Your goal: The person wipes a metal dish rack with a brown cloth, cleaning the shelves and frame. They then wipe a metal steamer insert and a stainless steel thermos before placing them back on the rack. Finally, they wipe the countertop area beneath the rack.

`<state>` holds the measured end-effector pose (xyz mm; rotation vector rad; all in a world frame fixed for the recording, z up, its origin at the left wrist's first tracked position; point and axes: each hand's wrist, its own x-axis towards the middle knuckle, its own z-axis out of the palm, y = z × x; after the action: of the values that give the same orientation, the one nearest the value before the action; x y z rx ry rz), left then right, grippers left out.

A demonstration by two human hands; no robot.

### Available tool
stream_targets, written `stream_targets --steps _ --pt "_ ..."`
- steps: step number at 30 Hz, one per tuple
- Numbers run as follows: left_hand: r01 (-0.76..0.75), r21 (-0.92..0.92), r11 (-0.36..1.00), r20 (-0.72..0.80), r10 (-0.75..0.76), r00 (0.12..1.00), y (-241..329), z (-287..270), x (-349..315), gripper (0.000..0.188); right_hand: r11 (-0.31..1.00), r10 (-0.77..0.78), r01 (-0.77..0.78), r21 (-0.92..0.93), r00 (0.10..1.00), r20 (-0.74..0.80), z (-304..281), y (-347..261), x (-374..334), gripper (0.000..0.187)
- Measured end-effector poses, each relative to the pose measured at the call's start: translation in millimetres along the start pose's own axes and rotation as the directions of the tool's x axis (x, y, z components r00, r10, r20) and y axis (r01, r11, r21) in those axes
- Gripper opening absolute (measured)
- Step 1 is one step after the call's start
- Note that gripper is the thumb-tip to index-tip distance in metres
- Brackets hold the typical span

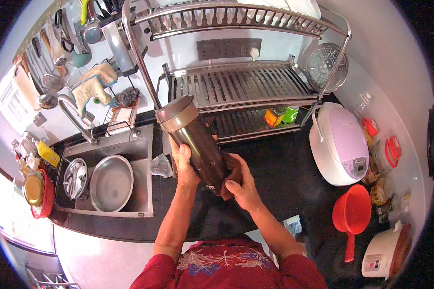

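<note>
Above the black counter [275, 168], one dark flask [197, 144] (grey lid on) is gripped by two hands, left hand [184, 166] wrapped around it, right hand [241, 185] clasping its base.

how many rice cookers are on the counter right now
2. A white and pale purple rice cooker stands at the right, beside the dish rack. A smaller white cooker sits at the lower right corner, near the red scoop. Others may be hidden out of view.

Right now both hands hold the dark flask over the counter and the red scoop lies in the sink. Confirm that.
Not quite. The head view shows the red scoop on the counter by the rice cooker. Both hands, left and right, do hold the dark flask.
</note>
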<state>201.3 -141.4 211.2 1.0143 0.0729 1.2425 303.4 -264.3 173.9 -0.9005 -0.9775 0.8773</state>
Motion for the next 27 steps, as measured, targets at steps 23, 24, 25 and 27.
stream_targets --steps 23,24,25,27 --pt "0.14 0.042 0.989 -0.115 -0.134 0.984 -2 -26 -50 0.081 0.999 0.039 -0.038 -0.01 0.987 0.159 51 -41 63 0.042" --pt "0.15 -0.022 0.988 -0.166 -0.151 0.974 -2 -30 -49 0.081 0.994 -0.002 0.022 -0.111 0.983 0.183 50 -35 60 0.043" --pt "0.156 -0.086 0.984 -0.216 -0.171 0.961 0 -32 -48 0.082 0.974 -0.039 0.084 -0.209 0.977 0.211 49 -26 56 0.043" --pt "0.056 -0.086 0.995 -0.25 -0.076 0.965 17 -20 -41 0.081 0.869 -0.145 0.271 -0.414 0.939 0.311 43 -22 37 0.05"
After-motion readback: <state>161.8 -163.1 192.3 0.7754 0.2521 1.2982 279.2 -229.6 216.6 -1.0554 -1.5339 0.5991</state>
